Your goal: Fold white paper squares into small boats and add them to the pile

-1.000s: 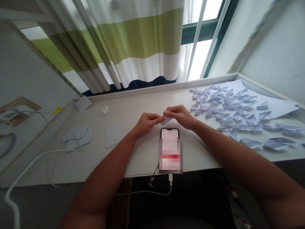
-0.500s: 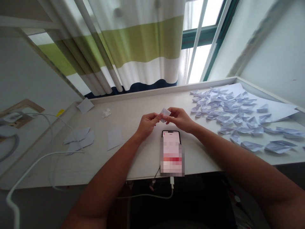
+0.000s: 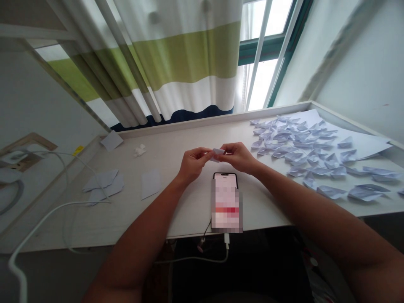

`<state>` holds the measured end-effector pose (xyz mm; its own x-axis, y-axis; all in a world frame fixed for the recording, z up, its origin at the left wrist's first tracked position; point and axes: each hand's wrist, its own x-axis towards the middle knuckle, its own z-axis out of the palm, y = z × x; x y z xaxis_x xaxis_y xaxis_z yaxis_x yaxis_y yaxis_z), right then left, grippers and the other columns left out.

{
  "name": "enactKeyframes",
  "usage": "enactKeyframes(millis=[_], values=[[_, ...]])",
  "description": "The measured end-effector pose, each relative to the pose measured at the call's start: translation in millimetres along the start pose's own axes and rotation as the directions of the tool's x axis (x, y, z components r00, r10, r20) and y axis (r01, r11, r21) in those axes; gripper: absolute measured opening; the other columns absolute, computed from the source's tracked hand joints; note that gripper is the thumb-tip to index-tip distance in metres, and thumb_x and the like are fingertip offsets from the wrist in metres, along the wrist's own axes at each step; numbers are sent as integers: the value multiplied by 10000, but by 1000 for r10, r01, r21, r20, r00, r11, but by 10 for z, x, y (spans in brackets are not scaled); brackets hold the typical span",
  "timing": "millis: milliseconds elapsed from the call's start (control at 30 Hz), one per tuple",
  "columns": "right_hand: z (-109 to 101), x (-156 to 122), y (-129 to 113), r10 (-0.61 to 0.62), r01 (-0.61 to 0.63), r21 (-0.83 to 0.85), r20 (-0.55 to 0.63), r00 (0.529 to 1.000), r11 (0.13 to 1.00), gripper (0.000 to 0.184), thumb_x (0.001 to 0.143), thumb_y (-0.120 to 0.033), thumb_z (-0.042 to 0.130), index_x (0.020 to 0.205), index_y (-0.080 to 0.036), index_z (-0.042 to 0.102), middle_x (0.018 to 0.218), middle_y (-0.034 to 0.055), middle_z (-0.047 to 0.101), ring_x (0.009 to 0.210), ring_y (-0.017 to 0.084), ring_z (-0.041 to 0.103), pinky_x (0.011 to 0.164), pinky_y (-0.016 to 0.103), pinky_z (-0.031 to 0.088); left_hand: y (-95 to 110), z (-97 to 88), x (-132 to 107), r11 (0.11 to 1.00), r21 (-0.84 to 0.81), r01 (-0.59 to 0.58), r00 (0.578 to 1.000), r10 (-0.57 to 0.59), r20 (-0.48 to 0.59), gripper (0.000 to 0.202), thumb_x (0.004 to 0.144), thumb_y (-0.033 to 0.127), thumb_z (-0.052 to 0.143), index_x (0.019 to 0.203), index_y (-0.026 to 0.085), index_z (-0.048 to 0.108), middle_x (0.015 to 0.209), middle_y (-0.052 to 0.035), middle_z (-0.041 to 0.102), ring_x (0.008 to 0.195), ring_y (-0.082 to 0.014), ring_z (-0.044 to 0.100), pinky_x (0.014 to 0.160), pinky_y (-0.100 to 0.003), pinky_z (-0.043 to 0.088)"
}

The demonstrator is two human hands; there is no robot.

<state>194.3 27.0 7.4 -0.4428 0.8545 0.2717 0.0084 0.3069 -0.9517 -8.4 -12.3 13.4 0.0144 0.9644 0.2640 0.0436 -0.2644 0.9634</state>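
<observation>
The small folded paper (image 3: 217,152) is white and plain, bent into a compact piece with a slanted, pointed upper flap; its finer creases are too small to make out. It sits between the two hands, raised just above the desk (image 3: 192,212), off the fingertips of each, with the left hand (image 3: 193,163) on one side and the right hand (image 3: 239,158) on the other. The left hand is curled nearly closed, thumb and forefinger pinching the paper's near left edge. The right hand is likewise curled in, its thumb and fingers gripping the paper's right side; how its lower fingers lie is hidden. Just below both hands, toward the person, lies a phone (image 3: 225,185) with its screen up and partly blurred out, a white cable plug (image 3: 227,239) at its near end. Left of the left hand, near the forearm, is a flat paper sheet (image 3: 150,184), and farther left a few overlapping sheets (image 3: 109,188). A crumpled white scrap (image 3: 139,150) lies beyond these, well apart from the left hand. To the right of the right hand spreads a crowd of folded paper boats (image 3: 290,135), some resting on a large white sheet (image 3: 366,143)
</observation>
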Motion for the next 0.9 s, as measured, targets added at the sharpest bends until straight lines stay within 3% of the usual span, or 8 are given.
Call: enactKeyframes(millis=[67,167,267,333,467,667,767,900], values=[[0,13,11,-69,67,-27,-57,996,997,492,752,-669,939,774,-206,775,793,28,732,769,196,660,786,398,567,23,5,-7,997,-79,22,1000,-21,18,357,758,508,953,893,194,852,599,8,686,533,-118,550,558,-283,421],[-23,20,17,-183,174,-92,-108,977,981,422,812,-661,904,893,-252,841,1011,62,760,1005,267,714,1010,520,579,74,-5,-23,982,-180,64,997,-55,58,371,781,491,938,957,178,844,865,-73,832,693,-168,734,659,-298,539],[-49,12,26,-212,204,-99,-75,974,974,355,838,-630,898,978,-303,888,1205,87,712,1220,314,683,1151,581,525,102,-22,-30,965,-230,126,991,-113,70,407,808,520,913,969,153,843,931,-99,843,829,-209,799,765,-320,597],[-55,5,35,-199,197,-78,-26,980,977,312,844,-589,908,1006,-322,897,1228,83,688,1262,312,664,1189,581,506,88,-32,-23,961,-239,139,990,-133,44,439,757,488,964,1003,147,836,912,-88,841,842,-207,799,803,-329,611],[-62,-7,37,-180,185,-48,92,979,982,274,918,-554,849,1071,-329,888,1093,51,697,1078,256,700,1121,549,560,25,-53,11,949,-256,184,983,-184,24,672,606,424,1065,1163,153,805,870,-60,843,805,-195,783,844,-363,625],[-121,-12,-9,-261,301,-291,169,950,908,208,954,-505,833,1021,-316,889,905,29,660,793,205,619,818,419,554,-10,-78,18,938,-206,277,961,-271,55,542,576,442,1080,920,126,805,845,-83,823,784,-212,791,806,-368,623],[-109,-13,-9,-241,278,-270,163,957,922,265,956,-535,820,948,-276,874,888,35,697,794,207,652,825,422,568,-24,-80,3,943,-157,293,955,-280,102,520,614,464,1065,928,133,815,826,-93,822,779,-228,802,773,-357,600],[-58,-6,15,-126,133,-130,62,990,982,403,865,-624,872,859,-224,823,880,50,787,847,230,733,927,476,618,-21,-74,-11,951,-158,265,957,-240,162,487,660,493,1036,935,140,845,895,-115,846,824,-245,816,821,-383,610]])
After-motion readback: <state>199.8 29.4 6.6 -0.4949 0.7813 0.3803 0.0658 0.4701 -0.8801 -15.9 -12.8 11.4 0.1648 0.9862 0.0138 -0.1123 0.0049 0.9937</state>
